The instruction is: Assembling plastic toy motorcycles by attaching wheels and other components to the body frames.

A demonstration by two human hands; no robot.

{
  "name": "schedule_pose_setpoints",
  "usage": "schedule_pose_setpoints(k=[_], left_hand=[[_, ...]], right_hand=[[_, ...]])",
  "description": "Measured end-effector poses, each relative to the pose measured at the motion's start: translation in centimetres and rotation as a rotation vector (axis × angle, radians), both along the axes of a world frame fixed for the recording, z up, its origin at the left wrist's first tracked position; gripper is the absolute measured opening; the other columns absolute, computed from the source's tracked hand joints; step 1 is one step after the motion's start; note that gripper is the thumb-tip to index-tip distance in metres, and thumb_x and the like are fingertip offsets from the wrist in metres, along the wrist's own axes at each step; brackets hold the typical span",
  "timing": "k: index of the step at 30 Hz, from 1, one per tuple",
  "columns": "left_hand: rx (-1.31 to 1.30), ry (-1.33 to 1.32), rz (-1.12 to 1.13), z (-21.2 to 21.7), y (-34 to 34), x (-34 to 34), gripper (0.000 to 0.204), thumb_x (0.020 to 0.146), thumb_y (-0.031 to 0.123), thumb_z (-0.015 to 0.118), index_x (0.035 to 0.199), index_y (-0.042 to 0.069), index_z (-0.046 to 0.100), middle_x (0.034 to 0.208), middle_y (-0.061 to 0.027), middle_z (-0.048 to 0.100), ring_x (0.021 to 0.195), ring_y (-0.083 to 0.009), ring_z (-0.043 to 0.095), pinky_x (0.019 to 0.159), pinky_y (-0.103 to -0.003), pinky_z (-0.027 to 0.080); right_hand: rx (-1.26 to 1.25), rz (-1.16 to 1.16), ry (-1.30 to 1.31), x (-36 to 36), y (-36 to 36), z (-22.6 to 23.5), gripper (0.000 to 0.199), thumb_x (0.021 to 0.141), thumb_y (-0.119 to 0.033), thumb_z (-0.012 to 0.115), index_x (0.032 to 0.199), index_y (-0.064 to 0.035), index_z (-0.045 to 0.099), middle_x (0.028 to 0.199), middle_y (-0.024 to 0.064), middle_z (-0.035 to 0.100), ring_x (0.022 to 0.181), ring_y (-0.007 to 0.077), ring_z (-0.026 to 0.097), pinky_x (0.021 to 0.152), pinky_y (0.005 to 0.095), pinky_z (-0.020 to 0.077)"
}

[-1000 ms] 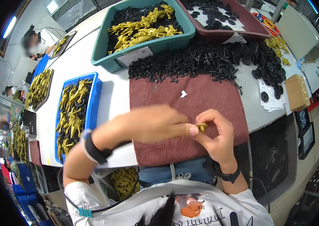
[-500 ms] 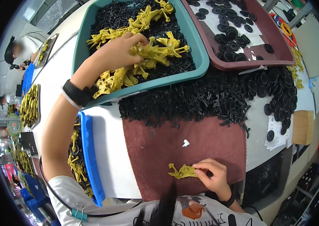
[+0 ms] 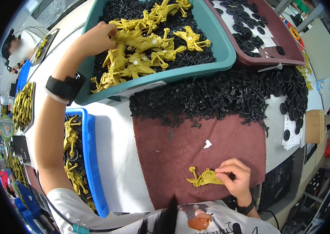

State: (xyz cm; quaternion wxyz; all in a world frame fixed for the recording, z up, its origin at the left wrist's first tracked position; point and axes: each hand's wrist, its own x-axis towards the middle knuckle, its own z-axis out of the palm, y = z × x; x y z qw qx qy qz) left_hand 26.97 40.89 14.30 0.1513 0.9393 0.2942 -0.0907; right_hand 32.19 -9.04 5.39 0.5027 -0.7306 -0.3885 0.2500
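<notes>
My right hand (image 3: 236, 177) pinches one end of a yellow plastic toy body part (image 3: 204, 178), held low over a dark red cloth (image 3: 165, 156). The part is flat and irregular, with a knobbed arm at its other end. My left hand (image 3: 98, 38) reaches into the left side of a green tray (image 3: 134, 92). Its fingers are closed on a blurred yellow toy part (image 3: 129, 40) among a heap of similar yellow parts (image 3: 143, 66). The fingertips are partly hidden. Small black pins (image 3: 196, 62) lie beneath that heap.
A maroon tray (image 3: 264, 61) of black wheels stands at the back right. Loose black pins (image 3: 200, 99) and wheels (image 3: 289, 87) pile along the cloth's far edge. At left, a blue bin (image 3: 97, 167) holds yellow parts and wheels. A white scrap (image 3: 208, 144) lies on the cloth.
My left hand has moved left within the green tray, and yellow parts there have shifted. The right hand still pinches its yellow part. The whole view has shifted slightly.
</notes>
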Motion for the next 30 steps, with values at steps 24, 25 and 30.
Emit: schedule_pose_setpoints(k=[24, 25, 30], left_hand=[[-0.124, 0.403, 0.156, 1.8, -0.3, 3.9, 0.093, 0.071, 0.033, 0.084, 0.137, 0.008, 0.023, 0.123, -0.0214, 0.043, 0.072, -0.0266, 0.065, 0.06, -0.037, 0.06], [-0.097, 0.432, 0.13, 1.9, -0.6, 3.2, 0.089, 0.071, 0.03, 0.082, 0.135, 0.01, 0.025, 0.123, -0.0194, 0.043, 0.071, -0.0254, 0.064, 0.062, -0.037, 0.058], [0.293, 0.653, 0.169, 2.1, -1.1, 0.9, 0.068, 0.074, 0.014, 0.073, 0.131, 0.012, 0.036, 0.122, -0.0194, 0.048, 0.084, -0.0348, 0.064, 0.074, -0.044, 0.052]], right_hand=[[-0.012, 0.013, 0.05, 1.1, -0.2, 0.0, 0.018, 0.068, 0.005, 0.078, 0.083, -0.0006, 0.069, 0.082, 0.0114, 0.066, 0.065, 0.0149, 0.062, 0.056, 0.0238, 0.0475], [-0.014, 0.012, 0.043, 1.1, -0.2, 0.0, 0.018, 0.068, 0.005, 0.078, 0.083, -0.0006, 0.069, 0.082, 0.0115, 0.066, 0.065, 0.0152, 0.063, 0.056, 0.0241, 0.0477], [-0.003, 0.018, 0.04, 1.1, -0.2, 0.0, 0.017, 0.068, 0.004, 0.077, 0.082, -0.0006, 0.068, 0.081, 0.0118, 0.066, 0.066, 0.0168, 0.063, 0.058, 0.0256, 0.0482]])
